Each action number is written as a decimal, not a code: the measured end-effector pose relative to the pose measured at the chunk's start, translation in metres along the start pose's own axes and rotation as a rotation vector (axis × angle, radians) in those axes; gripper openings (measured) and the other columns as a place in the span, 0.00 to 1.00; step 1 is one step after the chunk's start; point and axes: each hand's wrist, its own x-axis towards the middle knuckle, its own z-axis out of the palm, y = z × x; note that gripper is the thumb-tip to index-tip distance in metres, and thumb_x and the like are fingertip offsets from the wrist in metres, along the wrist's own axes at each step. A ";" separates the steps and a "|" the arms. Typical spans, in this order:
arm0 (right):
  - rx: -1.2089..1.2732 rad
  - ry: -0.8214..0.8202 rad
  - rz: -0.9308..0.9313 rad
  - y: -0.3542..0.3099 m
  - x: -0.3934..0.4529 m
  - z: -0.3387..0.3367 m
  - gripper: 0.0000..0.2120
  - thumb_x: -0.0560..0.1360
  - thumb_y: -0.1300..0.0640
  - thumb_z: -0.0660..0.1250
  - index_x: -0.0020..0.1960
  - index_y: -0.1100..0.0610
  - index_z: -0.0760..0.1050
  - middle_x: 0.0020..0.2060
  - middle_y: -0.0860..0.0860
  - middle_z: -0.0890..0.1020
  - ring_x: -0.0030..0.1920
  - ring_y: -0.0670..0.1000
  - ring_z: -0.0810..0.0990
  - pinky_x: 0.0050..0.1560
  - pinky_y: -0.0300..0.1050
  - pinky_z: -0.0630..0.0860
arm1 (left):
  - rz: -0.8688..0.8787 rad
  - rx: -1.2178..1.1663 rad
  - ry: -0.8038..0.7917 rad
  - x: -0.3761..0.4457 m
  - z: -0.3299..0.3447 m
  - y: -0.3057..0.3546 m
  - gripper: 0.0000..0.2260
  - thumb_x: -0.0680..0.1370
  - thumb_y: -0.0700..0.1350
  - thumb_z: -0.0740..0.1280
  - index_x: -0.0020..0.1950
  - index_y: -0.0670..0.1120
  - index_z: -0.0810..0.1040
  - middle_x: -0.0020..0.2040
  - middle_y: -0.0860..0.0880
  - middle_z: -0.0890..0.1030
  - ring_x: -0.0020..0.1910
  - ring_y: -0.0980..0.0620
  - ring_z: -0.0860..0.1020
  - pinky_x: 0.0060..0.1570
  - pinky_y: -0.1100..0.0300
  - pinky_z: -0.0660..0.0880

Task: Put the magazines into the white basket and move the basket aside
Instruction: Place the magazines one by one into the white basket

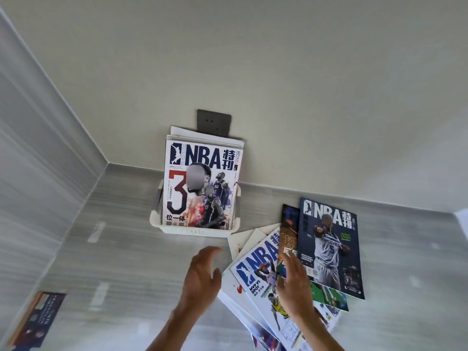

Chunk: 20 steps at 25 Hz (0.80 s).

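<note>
Both hands hovered open, holding nothing – left hand point(202, 272) off the fan, right hand point(293, 282) over it. About five magazines point(329, 247) lay fanned on the worktop point(114, 249); at least two stood in the basket point(192, 231). Glossy, floppy, likely slippery – best pinched near the spine.

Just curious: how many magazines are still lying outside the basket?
At least 5: navy Wolves cover, dark one beneath, MVP cover, white ones under the fan, one far left. Overlaps may hide more.
</note>
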 end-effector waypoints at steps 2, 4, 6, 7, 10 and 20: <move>-0.232 -0.052 0.095 0.036 -0.010 -0.007 0.38 0.77 0.46 0.64 0.79 0.51 0.48 0.80 0.54 0.51 0.79 0.57 0.53 0.77 0.55 0.54 | 0.016 0.015 -0.140 -0.013 0.033 0.011 0.19 0.74 0.36 0.65 0.63 0.48 0.75 0.64 0.50 0.78 0.60 0.55 0.74 0.57 0.73 0.67; -0.309 -0.149 0.111 0.065 -0.015 -0.016 0.43 0.76 0.36 0.60 0.79 0.52 0.41 0.80 0.52 0.44 0.79 0.57 0.47 0.77 0.54 0.48 | 0.020 0.030 -0.208 -0.020 0.061 0.025 0.18 0.75 0.38 0.64 0.64 0.51 0.75 0.65 0.52 0.78 0.58 0.59 0.74 0.54 0.77 0.65; -0.343 -0.226 0.055 0.081 -0.029 -0.018 0.45 0.75 0.35 0.59 0.79 0.52 0.38 0.79 0.50 0.42 0.79 0.57 0.47 0.77 0.54 0.48 | 0.004 0.036 -0.245 -0.029 0.083 0.039 0.18 0.75 0.39 0.65 0.63 0.53 0.75 0.66 0.54 0.77 0.60 0.61 0.74 0.56 0.76 0.63; -0.345 -0.238 0.024 0.085 -0.041 -0.017 0.45 0.75 0.36 0.61 0.79 0.51 0.40 0.79 0.50 0.44 0.79 0.56 0.50 0.77 0.56 0.51 | -0.013 0.033 -0.252 -0.034 0.092 0.046 0.18 0.76 0.39 0.65 0.63 0.54 0.75 0.67 0.55 0.77 0.61 0.60 0.73 0.58 0.74 0.64; -0.296 -0.243 -0.173 0.089 -0.083 -0.016 0.40 0.63 0.41 0.74 0.73 0.49 0.67 0.74 0.48 0.68 0.71 0.58 0.71 0.65 0.59 0.75 | -0.072 0.025 -0.302 -0.045 0.112 0.062 0.18 0.76 0.41 0.64 0.65 0.53 0.75 0.67 0.53 0.77 0.62 0.57 0.75 0.59 0.68 0.66; -0.020 -0.228 0.014 0.148 -0.090 -0.046 0.33 0.72 0.44 0.64 0.75 0.42 0.60 0.79 0.43 0.55 0.73 0.51 0.65 0.70 0.47 0.69 | -0.656 -0.255 -0.171 -0.072 0.150 0.084 0.20 0.70 0.39 0.69 0.61 0.48 0.73 0.41 0.50 0.84 0.40 0.47 0.83 0.40 0.54 0.80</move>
